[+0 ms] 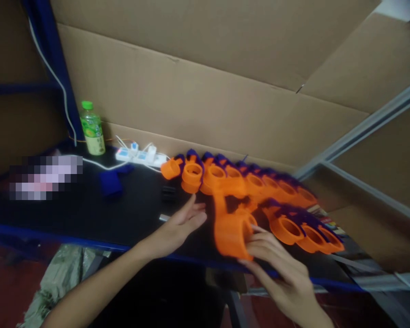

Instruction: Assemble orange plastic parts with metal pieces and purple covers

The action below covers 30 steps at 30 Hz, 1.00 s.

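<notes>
On the black counter [89, 218], near its front edge, stands an orange part [233, 230]; the right hand [280, 269] touches its lower side with fingers [259, 243] spread, though motion blur hides whether they grip it. The left hand [177, 225] lies open and flat just beside the part, holding nothing. Risk: a loose hold could tip the part off the near edge or knock it into the row of orange-and-purple parts [246, 180] close behind. Also present: a small dark block [168, 193], a power strip [140, 156], a bottle [93, 129] and a cardboard backing [208, 100].
</notes>
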### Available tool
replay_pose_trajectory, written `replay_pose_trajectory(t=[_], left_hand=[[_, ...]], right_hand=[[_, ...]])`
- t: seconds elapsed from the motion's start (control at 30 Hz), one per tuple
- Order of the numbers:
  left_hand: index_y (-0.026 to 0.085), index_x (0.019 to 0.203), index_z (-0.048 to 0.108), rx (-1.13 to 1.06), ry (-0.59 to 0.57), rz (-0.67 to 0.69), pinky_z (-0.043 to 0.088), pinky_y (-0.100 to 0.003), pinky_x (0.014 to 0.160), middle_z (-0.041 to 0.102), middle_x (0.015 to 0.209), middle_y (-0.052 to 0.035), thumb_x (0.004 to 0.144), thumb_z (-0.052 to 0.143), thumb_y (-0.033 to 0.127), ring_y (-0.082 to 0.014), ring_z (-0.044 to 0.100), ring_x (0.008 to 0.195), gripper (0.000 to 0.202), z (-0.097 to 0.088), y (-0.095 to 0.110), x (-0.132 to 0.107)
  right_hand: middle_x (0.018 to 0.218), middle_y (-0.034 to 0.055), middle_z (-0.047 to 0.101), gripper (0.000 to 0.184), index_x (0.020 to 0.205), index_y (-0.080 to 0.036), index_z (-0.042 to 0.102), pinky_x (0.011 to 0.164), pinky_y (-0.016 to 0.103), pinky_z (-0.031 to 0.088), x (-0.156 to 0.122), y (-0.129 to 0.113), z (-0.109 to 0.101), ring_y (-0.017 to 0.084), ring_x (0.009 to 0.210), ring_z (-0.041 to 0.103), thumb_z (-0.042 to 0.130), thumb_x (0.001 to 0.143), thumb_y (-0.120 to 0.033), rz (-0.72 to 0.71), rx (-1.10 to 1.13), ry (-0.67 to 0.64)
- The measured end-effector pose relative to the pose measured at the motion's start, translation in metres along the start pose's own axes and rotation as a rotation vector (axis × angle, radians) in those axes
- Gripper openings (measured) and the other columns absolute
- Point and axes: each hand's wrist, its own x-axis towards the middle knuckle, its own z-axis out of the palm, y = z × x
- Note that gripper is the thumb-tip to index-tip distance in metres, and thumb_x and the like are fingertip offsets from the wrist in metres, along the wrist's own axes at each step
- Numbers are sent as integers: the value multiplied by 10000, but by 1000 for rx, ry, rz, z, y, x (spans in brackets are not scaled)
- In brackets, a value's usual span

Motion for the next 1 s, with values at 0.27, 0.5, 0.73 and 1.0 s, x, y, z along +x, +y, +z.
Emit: replay_pose_trajectory(t=[0.27,0.5,0.73,1.0], left_hand=[[119,1014,730,-113,349,165,590,-342,785,775,989,-139,893,720,521,-216,735,816,420,-28,33,9],[146,929,707,-60,539,344,564,-262,744,750,889,-71,836,772,357,-134,671,736,240,-57,57,7],[183,829,614,-234,389,340,505,-235,658,541,663,28,823,778,359,-86,499,601,241,-53,68,3],[194,776,570,-214,344,232,454,-244,602,509,623,32,839,728,354,-92,462,563,234,-52,68,2]], right_hand=[[1138,93,759,199,1177,-279,717,957,449,582,41,3,91,254,1089,704,639,994,-302,196,342,133],[1152,93,761,212,1180,-237,730,882,414,581,55,11,150,250,1036,677,640,988,-257,127,19,-213],[915,111,754,223,967,-165,735,716,380,495,58,3,162,236,844,642,519,1011,-131,-24,-302,-222],[947,99,746,134,938,-205,683,715,357,528,63,9,154,242,886,671,565,1001,-210,189,-132,-167]])
